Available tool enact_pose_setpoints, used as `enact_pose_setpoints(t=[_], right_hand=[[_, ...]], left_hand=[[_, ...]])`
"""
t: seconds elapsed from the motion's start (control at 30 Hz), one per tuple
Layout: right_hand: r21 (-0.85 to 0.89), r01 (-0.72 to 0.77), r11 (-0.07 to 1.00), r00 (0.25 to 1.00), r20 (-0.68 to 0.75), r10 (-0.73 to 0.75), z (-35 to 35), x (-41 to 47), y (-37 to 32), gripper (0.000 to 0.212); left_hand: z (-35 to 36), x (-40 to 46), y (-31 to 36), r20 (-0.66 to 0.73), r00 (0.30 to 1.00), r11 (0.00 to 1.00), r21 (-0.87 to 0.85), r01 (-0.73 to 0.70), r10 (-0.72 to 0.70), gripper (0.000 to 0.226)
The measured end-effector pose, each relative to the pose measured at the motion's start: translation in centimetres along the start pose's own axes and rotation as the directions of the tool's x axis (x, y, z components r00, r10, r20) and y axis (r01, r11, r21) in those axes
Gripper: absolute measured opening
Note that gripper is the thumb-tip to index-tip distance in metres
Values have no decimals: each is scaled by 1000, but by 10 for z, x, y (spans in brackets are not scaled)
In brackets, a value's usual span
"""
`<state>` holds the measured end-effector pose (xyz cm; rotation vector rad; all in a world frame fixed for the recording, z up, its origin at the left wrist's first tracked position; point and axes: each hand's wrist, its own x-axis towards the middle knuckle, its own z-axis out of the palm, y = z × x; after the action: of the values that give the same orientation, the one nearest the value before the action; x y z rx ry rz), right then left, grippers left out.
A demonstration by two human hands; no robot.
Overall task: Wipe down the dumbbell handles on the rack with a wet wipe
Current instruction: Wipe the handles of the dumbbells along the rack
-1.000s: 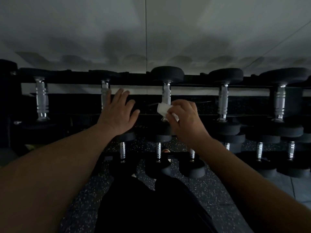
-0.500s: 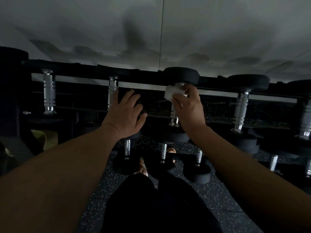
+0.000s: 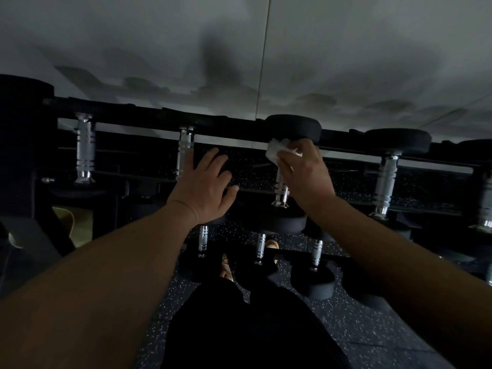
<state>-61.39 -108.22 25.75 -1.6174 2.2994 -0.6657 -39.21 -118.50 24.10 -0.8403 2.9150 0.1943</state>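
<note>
A black rack (image 3: 149,113) carries a row of dumbbells with chrome handles and black heads. My right hand (image 3: 303,174) grips a white wet wipe (image 3: 277,151) wrapped around the upper end of the middle dumbbell's handle (image 3: 281,190), just under its far head (image 3: 292,127). My left hand (image 3: 205,187) lies flat with fingers spread over the near head of the neighbouring dumbbell, right beside that one's handle (image 3: 185,150). More handles stand to the left (image 3: 85,150) and right (image 3: 386,179).
A lower tier holds smaller dumbbells (image 3: 314,265) above a speckled black rubber floor (image 3: 354,323). My dark trousers (image 3: 247,328) and a sandalled foot (image 3: 226,267) show at the bottom. A pale wall (image 3: 266,49) rises behind the rack. A dark frame upright (image 3: 24,145) stands at far left.
My right hand slid the wipe up the middle handle from its lower part to the top end. My left hand stayed on the neighbouring dumbbell's head. The view shifted left.
</note>
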Motion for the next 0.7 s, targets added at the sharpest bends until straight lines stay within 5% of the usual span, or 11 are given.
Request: enact_pose_setpoints(t=[0.27,0.7], right_hand=[[-14,61,998,961,270,-55,-4,-46,-2,17],[-355,282,891,925,346,-155,-1,-17,-4,24]], left_hand=[[0,0,-1,38,999,1000,13,21,-22,61],[0,0,-1,1,1000,1000,22,7,-7,58]])
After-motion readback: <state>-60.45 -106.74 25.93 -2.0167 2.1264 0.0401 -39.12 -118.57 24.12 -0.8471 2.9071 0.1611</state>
